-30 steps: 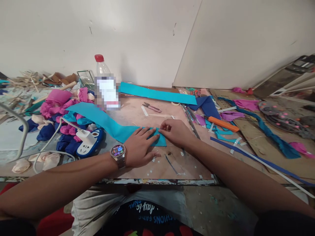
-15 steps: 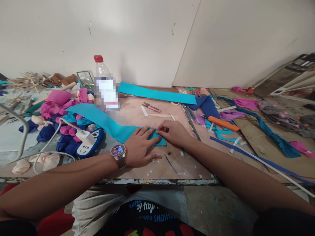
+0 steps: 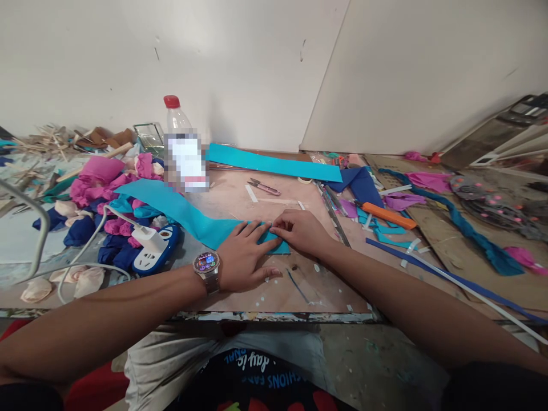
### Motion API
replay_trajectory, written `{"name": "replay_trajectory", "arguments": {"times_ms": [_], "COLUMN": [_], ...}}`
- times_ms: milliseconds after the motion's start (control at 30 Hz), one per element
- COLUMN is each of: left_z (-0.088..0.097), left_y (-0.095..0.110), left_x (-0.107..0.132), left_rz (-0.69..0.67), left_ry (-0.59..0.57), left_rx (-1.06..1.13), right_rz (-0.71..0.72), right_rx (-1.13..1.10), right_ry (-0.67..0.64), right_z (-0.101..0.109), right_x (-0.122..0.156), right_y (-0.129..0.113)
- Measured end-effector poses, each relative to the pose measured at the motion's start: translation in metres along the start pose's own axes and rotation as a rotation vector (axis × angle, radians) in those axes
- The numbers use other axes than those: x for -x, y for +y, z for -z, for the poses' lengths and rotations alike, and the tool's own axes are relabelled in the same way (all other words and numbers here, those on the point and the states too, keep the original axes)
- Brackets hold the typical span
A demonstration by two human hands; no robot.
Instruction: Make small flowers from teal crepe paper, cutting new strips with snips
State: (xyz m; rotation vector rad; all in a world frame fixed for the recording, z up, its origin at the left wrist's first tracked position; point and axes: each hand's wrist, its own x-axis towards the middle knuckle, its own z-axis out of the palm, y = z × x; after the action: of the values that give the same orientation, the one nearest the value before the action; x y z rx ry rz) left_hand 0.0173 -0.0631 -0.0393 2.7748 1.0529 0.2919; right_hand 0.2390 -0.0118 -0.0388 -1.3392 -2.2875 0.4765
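Note:
A long turquoise fabric strip (image 3: 188, 216) runs from the pile on the left down to the middle of the table. My left hand (image 3: 244, 254) lies flat over its near end, fingers spread, thumb apart on the tabletop. A watch (image 3: 206, 264) is on that wrist. Close by, my right hand (image 3: 302, 231) has its thumb and forefinger pinched together at the strip's edge, beside the left fingertips. What sits in the pinch is hidden or too small to make out. Thread snips (image 3: 264, 187) lie beyond the hands.
Another turquoise strip (image 3: 274, 162) lies along the wall. A blurred phone (image 3: 187, 162) leans on a red-capped bottle (image 3: 172, 103). Left are a blue power strip (image 3: 158, 251) and bunched pink fabric (image 3: 96, 177). An orange cutter (image 3: 387, 214) and fabric scraps lie right.

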Motion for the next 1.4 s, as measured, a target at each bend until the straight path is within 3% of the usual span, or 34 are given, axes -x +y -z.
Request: {"name": "replay_trajectory", "arguments": {"times_ms": [300,700,1400], "left_z": [-0.002,-0.002,0.001], "left_y": [-0.001,-0.004,-0.002], "left_x": [0.001,0.002,0.005], "left_rz": [0.0,0.01,0.054], "left_ry": [0.014,-0.012,-0.013], "left_rx": [0.015,0.028,0.045], "right_rz": [0.005,0.276,0.253], "right_rx": [0.012,-0.002,-0.008], "right_ry": [-0.051,-0.165,-0.158], "right_z": [0.004,0.02,0.017], "right_x": [0.001,0.002,0.003], "right_y": [-0.002,0.016,0.02]}}
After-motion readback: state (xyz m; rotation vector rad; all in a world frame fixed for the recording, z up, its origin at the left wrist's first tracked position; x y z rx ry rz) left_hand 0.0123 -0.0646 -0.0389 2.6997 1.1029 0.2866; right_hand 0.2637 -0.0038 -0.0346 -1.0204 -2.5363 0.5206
